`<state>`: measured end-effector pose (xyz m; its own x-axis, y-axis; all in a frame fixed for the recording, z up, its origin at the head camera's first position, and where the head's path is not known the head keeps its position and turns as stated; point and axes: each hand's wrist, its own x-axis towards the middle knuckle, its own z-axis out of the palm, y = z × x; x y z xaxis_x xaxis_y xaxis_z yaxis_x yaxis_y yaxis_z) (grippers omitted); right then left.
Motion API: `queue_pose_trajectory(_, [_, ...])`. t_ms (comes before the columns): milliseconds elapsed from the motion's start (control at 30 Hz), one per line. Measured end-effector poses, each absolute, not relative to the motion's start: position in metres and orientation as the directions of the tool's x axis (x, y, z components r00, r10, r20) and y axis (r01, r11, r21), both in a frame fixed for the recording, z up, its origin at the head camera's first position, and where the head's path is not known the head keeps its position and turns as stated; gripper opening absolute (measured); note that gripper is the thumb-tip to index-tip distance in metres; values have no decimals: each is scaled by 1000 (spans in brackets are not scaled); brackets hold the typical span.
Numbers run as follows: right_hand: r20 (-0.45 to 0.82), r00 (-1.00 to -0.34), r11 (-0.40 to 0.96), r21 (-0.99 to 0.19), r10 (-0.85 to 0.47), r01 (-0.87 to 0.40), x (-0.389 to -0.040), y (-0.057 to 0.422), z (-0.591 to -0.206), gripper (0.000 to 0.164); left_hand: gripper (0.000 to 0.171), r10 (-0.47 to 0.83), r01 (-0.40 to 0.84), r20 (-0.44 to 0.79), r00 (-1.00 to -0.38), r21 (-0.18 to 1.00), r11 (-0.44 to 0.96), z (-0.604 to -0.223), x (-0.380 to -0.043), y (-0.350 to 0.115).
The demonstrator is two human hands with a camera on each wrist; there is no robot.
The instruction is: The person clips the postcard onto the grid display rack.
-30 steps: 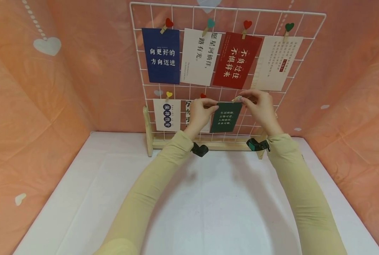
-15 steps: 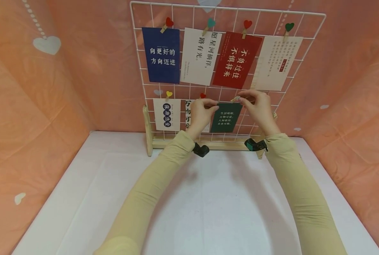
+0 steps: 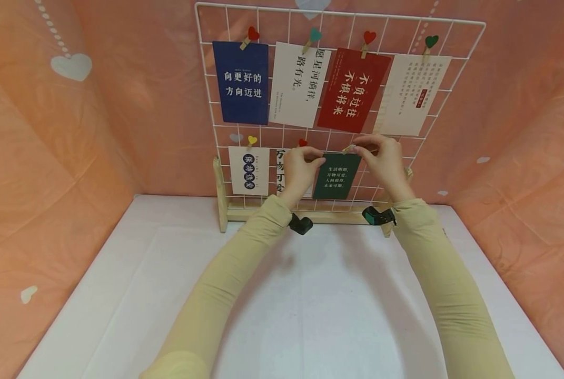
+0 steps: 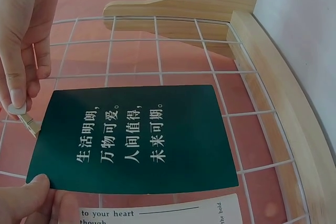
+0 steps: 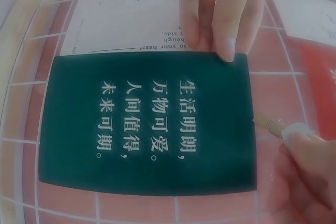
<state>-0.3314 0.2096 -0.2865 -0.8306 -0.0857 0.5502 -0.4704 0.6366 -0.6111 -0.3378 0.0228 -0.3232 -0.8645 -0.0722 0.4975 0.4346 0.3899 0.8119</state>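
Note:
A dark green card (image 3: 336, 176) with white characters lies against the white wire grid (image 4: 160, 56), in the lower row. My left hand (image 3: 300, 171) pinches its upper left corner between thumb and fingers. With thumb and fingertips my right hand (image 3: 385, 160) pinches a small wooden clothespin (image 4: 30, 123) with a pale top. The clothespin's tip is right at the middle of the card's top edge, as the right wrist view shows too. Behind my left hand, a white card with black characters (image 3: 280, 173) is partly hidden.
Above hang a blue card (image 3: 241, 105), a white card (image 3: 297, 100), a red card (image 3: 345, 108) and a cream card (image 3: 405, 110), each under a heart clothespin. A small white card (image 3: 236, 181) hangs lower left. The grid stands in a wooden base (image 3: 329, 217) on a white table (image 3: 263, 295).
My right hand has shifted slightly left with the clothespin, bringing it closer to the middle of the green card's top edge. The card sits slightly lower; my left hand keeps its pinch.

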Motion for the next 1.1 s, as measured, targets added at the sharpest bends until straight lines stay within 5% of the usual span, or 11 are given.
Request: queue_pose_trajectory(1100, [589, -807, 647, -601, -37, -469, -332, 206, -288, 16, 11, -101, 434, 494, -864, 830, 352, -323, -336, 24])
